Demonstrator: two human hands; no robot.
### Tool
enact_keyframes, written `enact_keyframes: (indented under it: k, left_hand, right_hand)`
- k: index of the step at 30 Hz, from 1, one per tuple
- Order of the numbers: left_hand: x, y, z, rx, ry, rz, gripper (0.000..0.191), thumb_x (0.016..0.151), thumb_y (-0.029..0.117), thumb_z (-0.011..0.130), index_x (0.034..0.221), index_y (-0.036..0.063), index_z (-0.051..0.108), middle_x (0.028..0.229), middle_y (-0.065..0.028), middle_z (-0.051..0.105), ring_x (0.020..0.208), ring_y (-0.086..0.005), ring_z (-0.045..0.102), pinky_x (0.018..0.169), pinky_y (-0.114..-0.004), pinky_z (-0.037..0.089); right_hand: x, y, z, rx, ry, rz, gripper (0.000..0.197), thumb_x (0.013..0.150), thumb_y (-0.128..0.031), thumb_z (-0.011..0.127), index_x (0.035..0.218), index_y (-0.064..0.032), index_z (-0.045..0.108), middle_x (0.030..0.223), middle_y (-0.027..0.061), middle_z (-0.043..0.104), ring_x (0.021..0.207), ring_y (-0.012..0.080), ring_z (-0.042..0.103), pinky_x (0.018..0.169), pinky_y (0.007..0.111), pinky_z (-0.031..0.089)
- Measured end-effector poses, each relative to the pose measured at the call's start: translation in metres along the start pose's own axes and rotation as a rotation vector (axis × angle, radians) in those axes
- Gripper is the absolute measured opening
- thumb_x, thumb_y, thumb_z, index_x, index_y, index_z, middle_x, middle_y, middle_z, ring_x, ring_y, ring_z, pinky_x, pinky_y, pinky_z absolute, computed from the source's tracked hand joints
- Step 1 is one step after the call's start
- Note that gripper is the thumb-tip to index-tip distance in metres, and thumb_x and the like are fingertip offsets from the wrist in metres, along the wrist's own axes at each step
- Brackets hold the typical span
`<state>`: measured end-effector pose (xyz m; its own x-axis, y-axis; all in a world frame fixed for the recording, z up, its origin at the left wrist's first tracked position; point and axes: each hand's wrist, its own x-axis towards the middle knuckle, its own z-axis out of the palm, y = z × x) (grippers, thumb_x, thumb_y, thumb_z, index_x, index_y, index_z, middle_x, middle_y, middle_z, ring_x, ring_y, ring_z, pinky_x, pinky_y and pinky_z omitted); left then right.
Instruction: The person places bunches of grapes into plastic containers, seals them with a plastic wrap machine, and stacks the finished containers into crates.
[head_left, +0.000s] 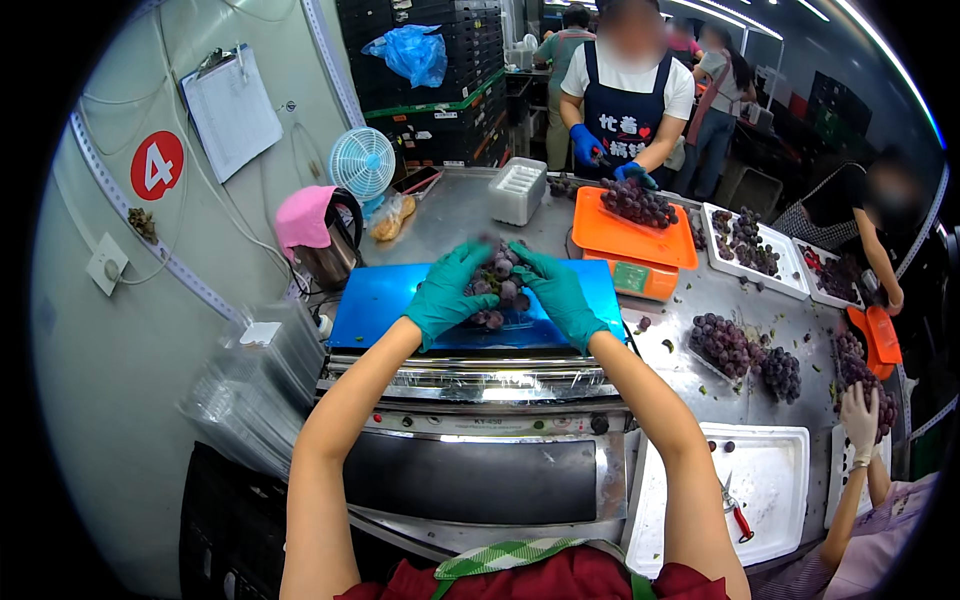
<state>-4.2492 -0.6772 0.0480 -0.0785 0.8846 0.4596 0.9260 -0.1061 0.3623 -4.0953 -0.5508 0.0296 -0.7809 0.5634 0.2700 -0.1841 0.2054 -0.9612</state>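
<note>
A bunch of dark purple grapes (504, 289) is over the blue top plate (375, 304) of a film wrapping machine. My left hand (452, 289), in a green glove, cups the bunch from the left. From the right, my right hand (559, 292), gloved the same, has its fingers against the grapes. Between them the bunch is held, its far end blurred. Clear plastic shows under the grapes near the right hand; whether it is a tray or film I cannot tell. Shiny metal rollers (480, 375) run along the machine's near side.
An orange scale (637, 255) bearing grapes stands right of the machine, before a co-worker in blue gloves. Stacked clear trays (517, 191) sit beyond. Red-handled pruning snips (739, 517) lie in a white foam tray (772, 465). At left are a kettle (330, 259) and plastic containers (262, 375).
</note>
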Motion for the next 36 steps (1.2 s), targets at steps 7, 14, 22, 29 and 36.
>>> enact_keyframes:
  k: [7,14,22,29,36]
  left_hand:
    - [-0.012,0.0,-0.007,0.142,0.138,-0.016,0.062,0.072,0.029,0.064,0.124,0.0075,0.039,0.127,-0.0188,0.037,0.112,-0.0325,0.04,0.095,-0.036,0.032]
    - [-0.113,-0.086,-0.026,0.113,0.366,-0.35,0.047,0.077,0.03,0.06,0.115,0.0046,0.047,0.11,-0.0198,0.052,0.097,-0.0313,0.051,0.084,-0.036,0.04]
    - [-0.096,-0.042,-0.021,-0.014,-0.009,-0.658,0.032,0.08,0.031,0.055,0.092,0.0016,0.061,0.085,-0.0139,0.061,0.076,-0.022,0.058,0.07,-0.031,0.042]
    - [-0.094,-0.057,-0.015,0.052,-0.021,-0.743,0.026,0.07,0.03,0.063,0.082,0.0073,0.067,0.076,-0.0124,0.063,0.072,-0.024,0.059,0.067,-0.034,0.042]
    - [-0.104,-0.06,-0.021,0.068,-0.088,-0.672,0.024,0.068,0.027,0.063,0.073,0.0038,0.064,0.074,-0.0127,0.06,0.067,-0.0255,0.057,0.065,-0.035,0.042]
  right_hand:
    - [-0.003,0.033,-0.02,0.004,0.082,-0.077,0.034,0.088,-0.021,0.049,0.12,-0.0092,0.049,0.101,0.0068,0.059,0.082,0.0098,0.054,0.074,0.023,0.042]
    - [-0.034,0.024,-0.053,-0.603,0.291,0.11,0.035,0.083,-0.029,0.053,0.104,-0.0007,0.056,0.091,0.0149,0.061,0.082,0.0209,0.059,0.071,0.028,0.044]
    - [-0.012,0.058,-0.008,-0.701,0.136,0.244,0.032,0.077,-0.033,0.056,0.093,-0.0059,0.062,0.086,0.0173,0.061,0.082,0.0306,0.059,0.073,0.036,0.044]
    - [-0.025,0.059,0.023,-0.946,0.214,0.207,0.019,0.07,-0.023,0.054,0.082,-0.01,0.063,0.079,0.016,0.061,0.077,0.0334,0.058,0.071,0.04,0.044]
    - [-0.043,0.042,0.034,-0.997,0.193,0.231,0.02,0.069,-0.024,0.055,0.082,-0.0101,0.063,0.08,0.0148,0.062,0.078,0.0333,0.058,0.071,0.041,0.043]
